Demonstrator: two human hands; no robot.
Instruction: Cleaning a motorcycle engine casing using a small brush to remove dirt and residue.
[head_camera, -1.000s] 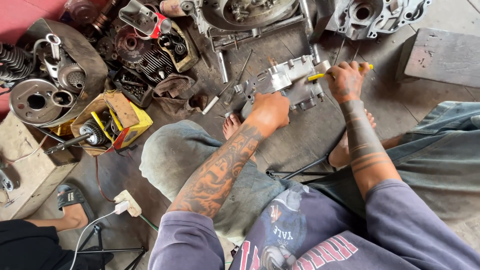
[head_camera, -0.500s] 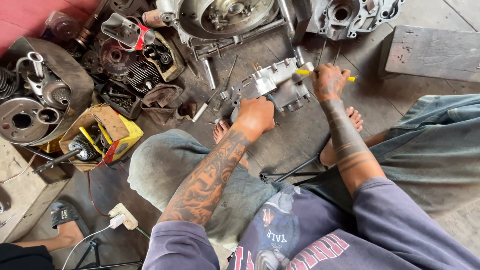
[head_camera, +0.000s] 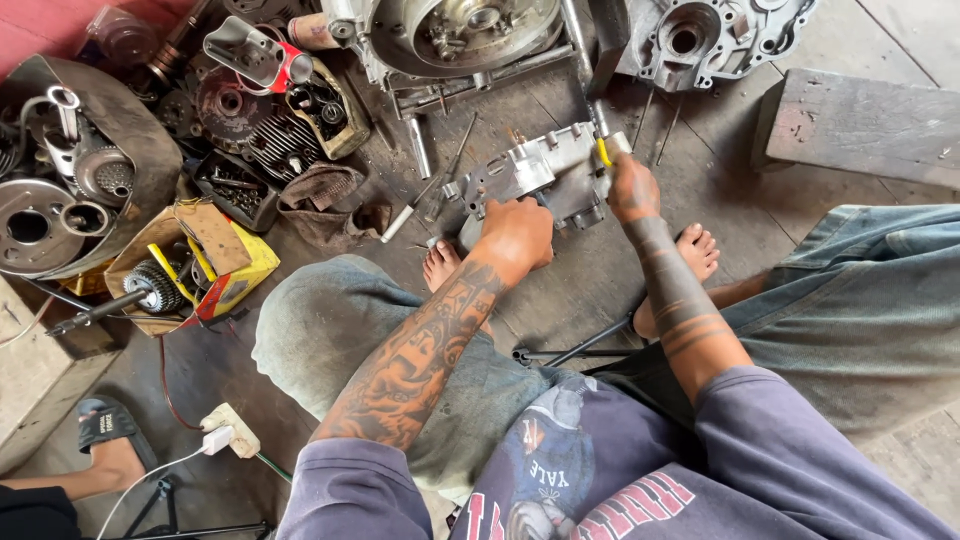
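We see a grey cast-metal engine case (head_camera: 545, 175) on the wooden floor (head_camera: 700, 190), between the person's bare feet and the bigger engine parts at the top of the view. It is dull silver, lumpy, with bolt bosses and ribbed edges, greasy in spots. Its long axis runs roughly left-low to right-high across the frame, the right end pointing toward the round flywheel housing (head_camera: 460, 30); we cannot tell which face is up. Our left hand (head_camera: 515, 235) is curled closed over the near left edge of the case, palm down, fingers wrapped on it, pressing it to the floor. Our right hand (head_camera: 632, 188) is closed in a fist around a yellow-handled tool (head_camera: 604, 150), only a short bit of yellow shows above the fist, and the tool tip sits at the right end of the case; the tip itself is hidden. The tool stands close to upright, slightly tilted away from us. Left of the case lie loose bolts and a rod (head_camera: 418, 148), near but apart. Further left sits a yellow cardboard box (head_camera: 245, 275) holding a gear shaft (head_camera: 150, 287), well apart from the hands. A white power strip (head_camera: 228, 430) lies near the left knee.
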